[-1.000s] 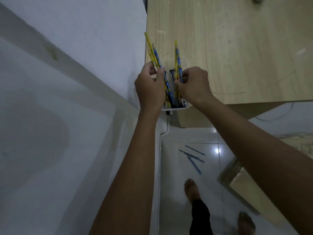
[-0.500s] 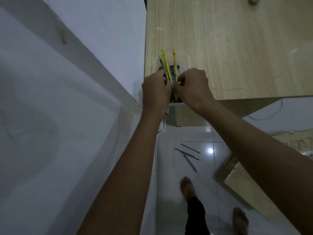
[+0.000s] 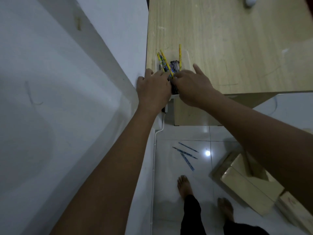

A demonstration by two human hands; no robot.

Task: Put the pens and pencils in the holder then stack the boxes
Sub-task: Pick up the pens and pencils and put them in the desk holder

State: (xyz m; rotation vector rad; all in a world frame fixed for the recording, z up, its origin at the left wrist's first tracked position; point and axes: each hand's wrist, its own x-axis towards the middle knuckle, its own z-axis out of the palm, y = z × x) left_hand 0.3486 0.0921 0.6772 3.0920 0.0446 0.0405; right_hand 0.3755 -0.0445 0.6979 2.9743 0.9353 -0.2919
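A clear holder (image 3: 187, 57) stands on the near left corner of the wooden desk (image 3: 237, 39). Yellow pencils (image 3: 179, 54) and dark pens (image 3: 174, 64) stand fanned out inside it. My left hand (image 3: 153, 89) rests against the holder's left front with its fingers stretched toward the pencils. My right hand (image 3: 192, 87) is at the right front, thumb near the pens and one finger lifted. The hands hide the lower part of the holder. Three blue pens (image 3: 186, 154) lie on the white floor tiles below the desk. Cardboard boxes (image 3: 245, 185) sit on the floor at the right.
A white wall (image 3: 67, 99) runs close along the left of the desk. A white cable (image 3: 161, 128) drops down beside the desk leg. The person's bare feet (image 3: 184, 185) stand on the tiles near the pens. A small white object (image 3: 250, 0) lies at the desk's far edge.
The bundle of pencils has gone down into the holder and fanned out. Both hands have loosened from a closed grip, and the right hand's fingers have spread.
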